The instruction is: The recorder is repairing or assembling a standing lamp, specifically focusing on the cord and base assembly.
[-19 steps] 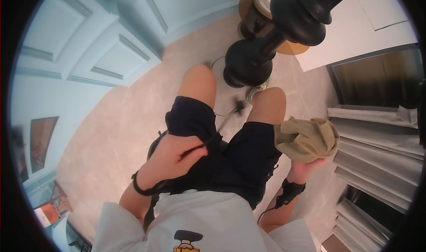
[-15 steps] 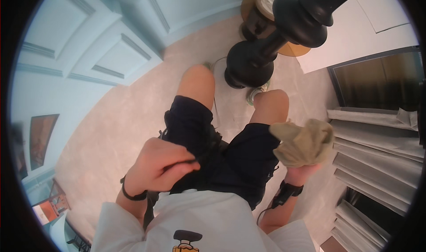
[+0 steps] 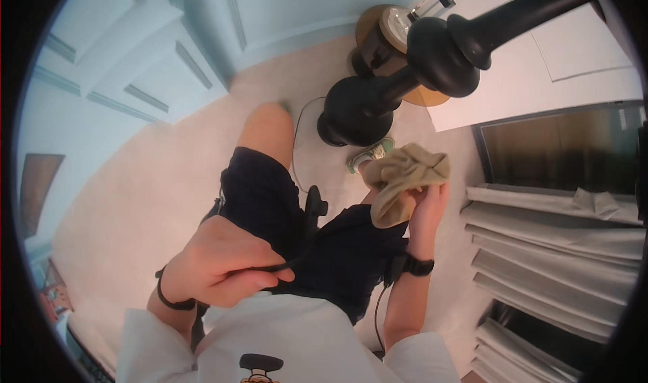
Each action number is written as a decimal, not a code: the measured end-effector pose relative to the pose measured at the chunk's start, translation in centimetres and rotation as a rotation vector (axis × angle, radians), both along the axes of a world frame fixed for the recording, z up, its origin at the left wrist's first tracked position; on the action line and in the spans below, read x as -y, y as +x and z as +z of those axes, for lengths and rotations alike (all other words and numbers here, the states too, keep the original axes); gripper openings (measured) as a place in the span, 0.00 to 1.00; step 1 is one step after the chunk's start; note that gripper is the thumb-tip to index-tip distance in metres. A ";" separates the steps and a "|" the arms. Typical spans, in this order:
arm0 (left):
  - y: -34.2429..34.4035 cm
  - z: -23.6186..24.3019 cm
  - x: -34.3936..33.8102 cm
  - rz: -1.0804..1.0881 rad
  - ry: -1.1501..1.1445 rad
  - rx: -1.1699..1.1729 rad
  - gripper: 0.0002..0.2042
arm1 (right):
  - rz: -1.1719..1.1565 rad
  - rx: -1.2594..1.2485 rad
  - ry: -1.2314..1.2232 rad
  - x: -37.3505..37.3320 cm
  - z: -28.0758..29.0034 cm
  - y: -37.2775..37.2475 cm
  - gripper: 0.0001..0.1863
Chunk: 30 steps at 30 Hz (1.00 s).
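Pinching a slim black strip (image 3: pixel 314 209) in the head view, the left hand (image 3: pixel 223 261) is hovering over the near left part of the lap. Its fingers are curling closed, with the thumb pressing the strip against the bent forefinger and no open gap showing between them. The strip is running out to the right and then away, its thicker far end standing out over the gap between the thighs.

To the right, the right hand (image 3: pixel 428 211) is holding a crumpled khaki cloth (image 3: pixel 408 170) above the right leg. Thumb and fingers are gripping its near right edge; some fingers are hiding behind the folds, so how tightly they are closing, I cannot tell. One loose fold is drooping to the left of the thumb, toward the dark shorts (image 3: pixel 263 190).

A dark band (image 3: pixel 177 305) is circling the left wrist, and a black strapped device (image 3: pixel 413 265) is wrapping the right one. Beyond the cloth, a green-and-white shoe (image 3: pixel 379 152) is resting on the floor (image 3: pixel 135 201). Farther off, a black post with rounded bulges (image 3: pixel 442 56) is slanting toward the far right, while grey pleated fabric (image 3: pixel 540 241) is lying along the right side.
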<state>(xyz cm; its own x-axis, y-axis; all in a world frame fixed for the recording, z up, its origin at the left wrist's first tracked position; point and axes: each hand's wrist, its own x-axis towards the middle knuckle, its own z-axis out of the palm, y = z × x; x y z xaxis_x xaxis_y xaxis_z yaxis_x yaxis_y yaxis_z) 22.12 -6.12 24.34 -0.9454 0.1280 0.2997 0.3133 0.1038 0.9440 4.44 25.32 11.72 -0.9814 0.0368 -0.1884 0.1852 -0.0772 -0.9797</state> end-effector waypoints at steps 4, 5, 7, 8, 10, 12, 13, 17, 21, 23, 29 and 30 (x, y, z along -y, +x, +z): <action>0.5 -0.3 0.5 0.041 -0.003 0.015 0.09 | -0.044 -0.170 0.177 -1.2 -0.7 -9.2 0.17; 0.6 0.0 0.7 0.048 0.002 0.016 0.09 | -0.061 -0.221 0.176 -1.4 -0.4 -11.7 0.17; 0.7 0.5 1.3 -0.056 -0.037 0.079 0.04 | -0.037 -0.307 0.148 -0.8 0.0 -15.8 0.16; 1.0 0.5 1.4 -0.046 -0.041 0.086 0.04 | 0.005 -0.342 0.121 -0.2 0.1 -17.4 0.16; 0.9 0.2 1.3 -0.035 -0.018 0.100 0.04 | 0.092 -0.338 0.091 0.1 -0.9 -19.8 0.21; 1.0 -0.1 1.3 -0.017 -0.035 0.101 0.04 | 0.245 -0.151 0.271 1.4 -1.8 -19.9 0.30; 0.9 -0.1 1.3 -0.007 -0.046 0.096 0.04 | 0.298 -0.106 0.394 1.1 -2.8 -19.6 0.38; 0.0 0.0 0.9 0.017 -0.079 0.140 0.03 | 0.568 0.067 0.369 1.5 -4.7 -10.5 0.23; -0.4 -0.7 0.1 -0.017 -0.103 0.225 0.04 | 0.945 0.083 0.029 5.1 1.7 1.2 0.33; -0.9 -0.5 -1.0 -0.049 -0.148 0.246 0.04 | 1.147 0.054 0.015 7.0 3.8 4.1 0.39; -3.0 0.0 -4.0 -0.203 -0.306 0.319 0.10 | 0.807 -0.266 0.143 5.7 5.8 6.7 0.09; -3.3 0.3 -4.3 -0.234 -0.375 0.373 0.11 | 0.656 -0.316 0.074 4.5 5.7 6.8 0.03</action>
